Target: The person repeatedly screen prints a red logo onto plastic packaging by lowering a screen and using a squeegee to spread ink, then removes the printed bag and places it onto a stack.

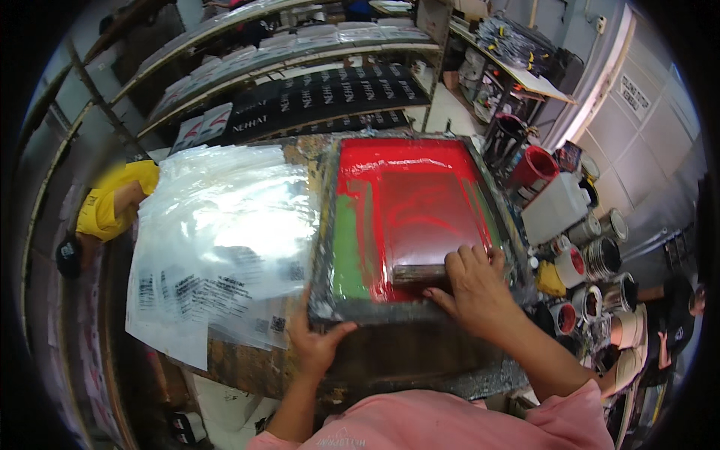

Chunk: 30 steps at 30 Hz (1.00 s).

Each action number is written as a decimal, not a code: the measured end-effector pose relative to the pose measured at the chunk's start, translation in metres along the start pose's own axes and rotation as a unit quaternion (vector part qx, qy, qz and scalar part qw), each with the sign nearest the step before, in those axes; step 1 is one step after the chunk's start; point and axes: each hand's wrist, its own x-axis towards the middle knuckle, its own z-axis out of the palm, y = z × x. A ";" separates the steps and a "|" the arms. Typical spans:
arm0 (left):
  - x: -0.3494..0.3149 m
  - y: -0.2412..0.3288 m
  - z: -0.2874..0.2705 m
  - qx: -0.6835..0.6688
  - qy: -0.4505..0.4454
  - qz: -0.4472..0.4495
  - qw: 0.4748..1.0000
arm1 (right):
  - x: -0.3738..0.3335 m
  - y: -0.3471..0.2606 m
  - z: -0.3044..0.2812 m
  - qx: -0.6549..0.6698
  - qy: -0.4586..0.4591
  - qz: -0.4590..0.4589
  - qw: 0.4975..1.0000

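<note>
A screen printing frame (321, 251) lies on a stained worktable (232, 367). Red ink (401, 159) coats its mesh, thickest along the far edge, and green shows at the left side. My right hand (480, 292) is closed around a squeegee (417, 275), which rests on the mesh near the frame's close end. At the near left corner, my left hand (316, 343) grips the frame, thumb along its front edge; its other fingers are partly hidden. Left of the frame, clear plastic bags (225, 202) with black print are spread in an overlapping pile.
Ink cans, a red tub (534, 165) and a white jug (555, 210) crowd the table's right side. Behind stand racks (300, 64) with printed sheets. A person in a yellow shirt (112, 202) is at the left; part of another person shows at the far right.
</note>
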 end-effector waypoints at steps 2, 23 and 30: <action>0.034 0.038 0.009 -0.189 0.036 -0.067 0.979 | 0.003 -0.002 -0.044 0.011 0.023 0.011 1.000; 0.198 -0.065 0.082 0.021 0.025 -0.061 0.998 | 0.139 0.047 -0.144 0.128 0.196 0.020 0.972; 0.114 -0.149 -0.150 0.315 0.244 -0.178 0.900 | 0.112 0.031 -0.125 0.016 0.251 -0.021 0.968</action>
